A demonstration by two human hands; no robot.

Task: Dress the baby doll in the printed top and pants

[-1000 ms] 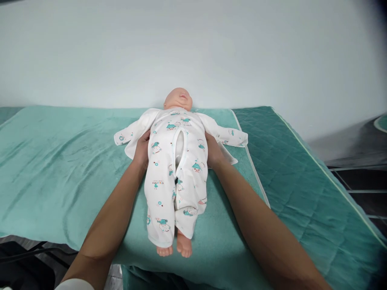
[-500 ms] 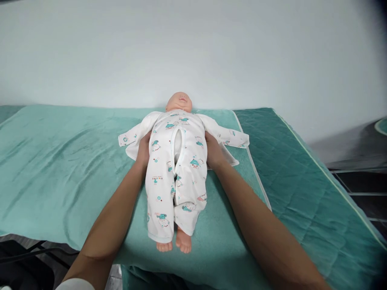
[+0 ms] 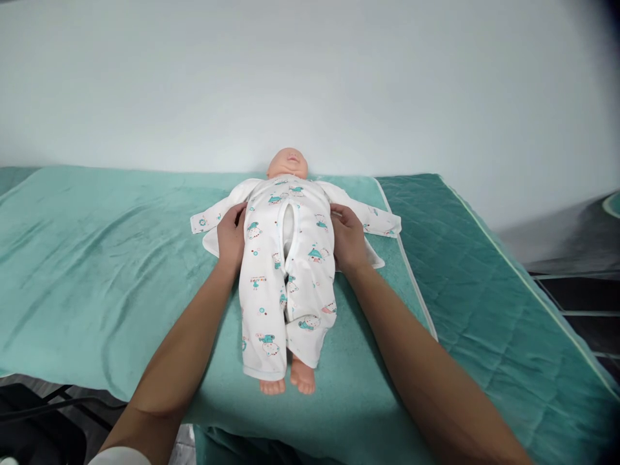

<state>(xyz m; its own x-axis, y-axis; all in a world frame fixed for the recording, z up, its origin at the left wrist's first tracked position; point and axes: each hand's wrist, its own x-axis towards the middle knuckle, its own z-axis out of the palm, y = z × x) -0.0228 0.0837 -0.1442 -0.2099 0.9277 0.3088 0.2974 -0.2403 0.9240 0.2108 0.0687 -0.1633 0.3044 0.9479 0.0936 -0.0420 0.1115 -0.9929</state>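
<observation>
A baby doll (image 3: 288, 163) lies on its back, feet toward me. It wears white printed baby pants (image 3: 310, 284) with an open crotch, drawn high over the chest, and a white long-sleeved baby shirt (image 3: 375, 218) whose sleeves spread out to both sides. My left hand (image 3: 231, 240) is closed at the left edge of the pants, thumb and fingers pinching the cloth near the waist. On the opposite edge, my right hand (image 3: 349, 240) grips the pants with curled fingers; its fingertips are partly hidden. Both bare doll feet (image 3: 303, 376) stick out of the pant legs.
A light green blanket (image 3: 121, 258) lies under the doll, with a darker quilted cover (image 3: 484, 284) to the right. Behind stands a white wall (image 3: 310, 77). At lower left, a black object (image 3: 39, 426) sits below the table edge.
Both hands have moved slightly up the sides of the pants, fingers now showing at the edges. The pant legs and feet have shifted a little right and away from me.
</observation>
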